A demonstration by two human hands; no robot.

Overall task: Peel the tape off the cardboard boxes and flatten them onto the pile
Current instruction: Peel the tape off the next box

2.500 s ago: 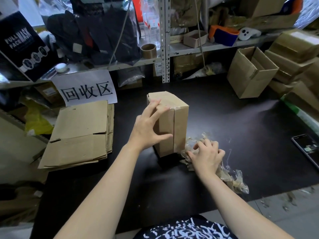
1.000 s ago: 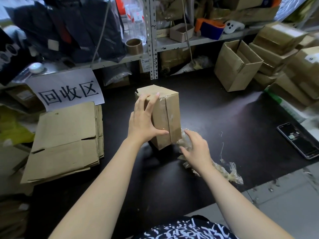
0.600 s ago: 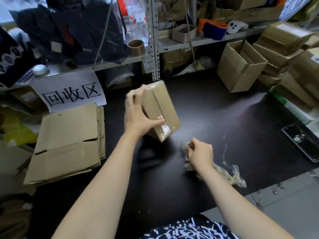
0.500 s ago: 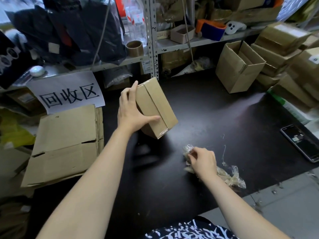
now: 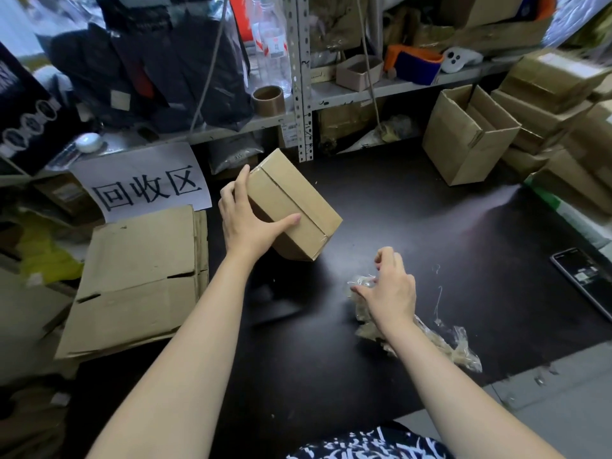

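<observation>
My left hand grips a small brown cardboard box and holds it tilted above the dark table. A bare seam runs along the box's upper face, with a scrap of clear tape at its near corner. My right hand hovers just above a crumpled wad of peeled clear tape on the table, fingers loosely spread, a fingertip touching the wad. The pile of flattened boxes lies at the left edge of the table.
A paper sign with black characters leans behind the pile. An open cardboard box stands at the back right, next to several stacked boxes. A phone lies at the right edge. Cluttered shelves line the back.
My left hand lifted the box off the table and tipped it over toward the left. My right hand pulled away from the box, pressed on the tape wad, then opened above it.
</observation>
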